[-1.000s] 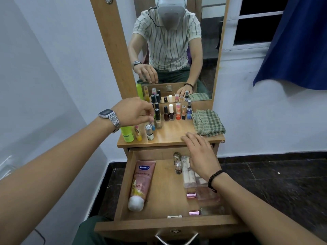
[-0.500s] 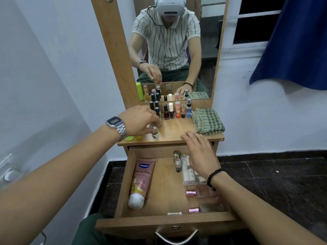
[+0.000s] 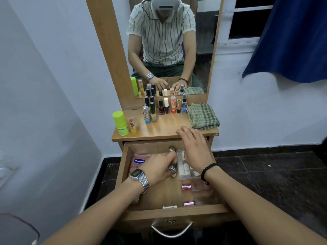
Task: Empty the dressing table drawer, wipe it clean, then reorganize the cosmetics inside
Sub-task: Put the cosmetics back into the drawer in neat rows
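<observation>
Filling the lower view, an open wooden drawer (image 3: 123, 174) holds a pink Vaseline tube (image 3: 138, 160), clear rectangular cases (image 3: 184, 169) and two metallic pink caps (image 3: 186, 187). Above it, the glossy wooden surface (image 3: 162, 129) carries a folded green checked cloth (image 3: 202, 115), a lime cylinder (image 3: 120, 123) and a row of small upright bottles (image 3: 166, 107). Inside the drawer, the left hand (image 3: 157, 167) has its fingers pinched round a small silver-capped bottle (image 3: 172, 170). The right hand (image 3: 196, 149) lies flat, fingers spread and loose, over the drawer's back edge
</observation>
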Motion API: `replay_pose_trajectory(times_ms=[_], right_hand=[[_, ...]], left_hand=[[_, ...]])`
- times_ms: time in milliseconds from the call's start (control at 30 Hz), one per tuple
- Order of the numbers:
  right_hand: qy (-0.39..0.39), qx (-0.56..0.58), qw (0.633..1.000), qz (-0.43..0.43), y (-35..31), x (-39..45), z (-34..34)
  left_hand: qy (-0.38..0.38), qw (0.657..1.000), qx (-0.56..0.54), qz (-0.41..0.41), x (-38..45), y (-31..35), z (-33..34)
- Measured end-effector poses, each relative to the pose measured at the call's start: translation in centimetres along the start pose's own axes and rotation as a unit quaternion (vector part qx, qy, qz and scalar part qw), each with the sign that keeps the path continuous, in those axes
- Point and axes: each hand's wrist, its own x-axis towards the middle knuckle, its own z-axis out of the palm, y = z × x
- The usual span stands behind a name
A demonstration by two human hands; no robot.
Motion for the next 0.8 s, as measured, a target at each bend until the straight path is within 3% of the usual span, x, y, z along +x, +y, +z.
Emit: replay_pose_trajectory(times_ms=[567,800], right_hand=[[-0.017,-0.017,1.000,-0.001,0.1,0.1,0.2],[-0.033,0.040,0.998,0.021,-0.4,2.7,-2.7]], left_hand=[[0.031,0.999,0.001,-0.006,0.3,0.3,1.4],[0.133,0.991,-0.007,-0.031,-0.9,-1.8,1.2]])
